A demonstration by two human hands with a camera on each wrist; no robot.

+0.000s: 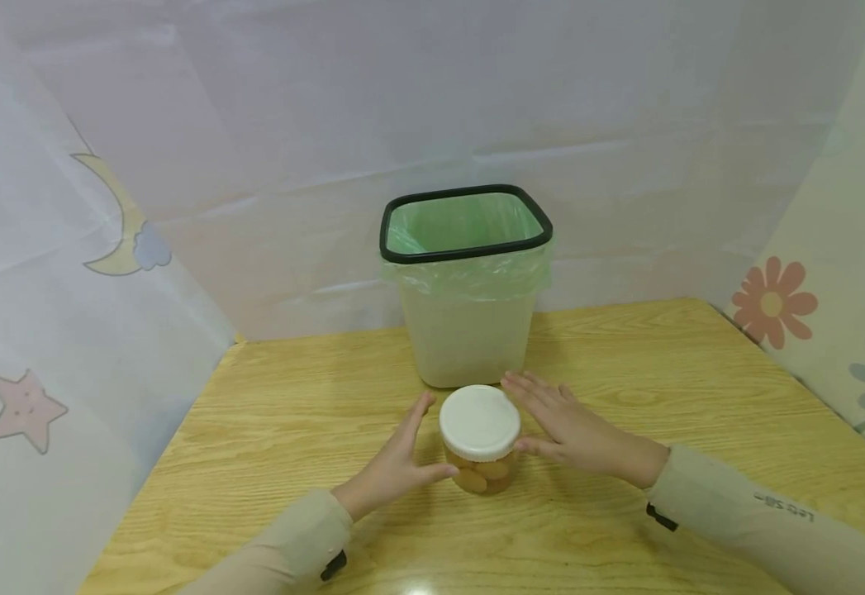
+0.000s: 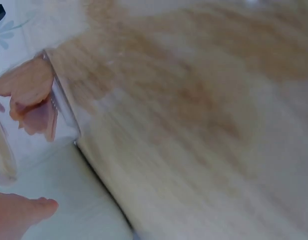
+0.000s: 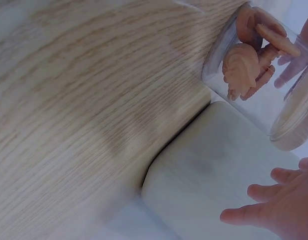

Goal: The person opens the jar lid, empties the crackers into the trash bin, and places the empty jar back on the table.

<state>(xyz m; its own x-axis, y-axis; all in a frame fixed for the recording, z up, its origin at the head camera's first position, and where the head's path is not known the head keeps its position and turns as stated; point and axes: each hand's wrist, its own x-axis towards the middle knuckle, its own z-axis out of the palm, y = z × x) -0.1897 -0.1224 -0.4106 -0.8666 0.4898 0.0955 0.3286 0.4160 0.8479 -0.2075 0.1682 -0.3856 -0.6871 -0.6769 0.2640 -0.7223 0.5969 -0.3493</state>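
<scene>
A clear plastic jar (image 1: 505, 478) with a white lid (image 1: 480, 421) stands upright on the table, with flat tan biscuits (image 3: 242, 67) showing through its wall. My left hand (image 1: 393, 469) is on the jar's left side, its thumb tip by the front of the wall and its fingers spread apart. On the other side, my right hand (image 1: 579, 431) holds its fingers straight, with the thumb right at the lid's edge. Neither hand curls round the jar. In the right wrist view, the right fingers (image 3: 266, 192) extend beside the lid.
Just behind the jar stands a cream trash bin (image 1: 469, 335) with a black rim ring (image 1: 544, 219) and a pale green liner bag (image 1: 469, 277). The wood-grain table (image 1: 276, 413) backs onto a pale cloth wall (image 1: 313, 240) with patterned cloth at both sides.
</scene>
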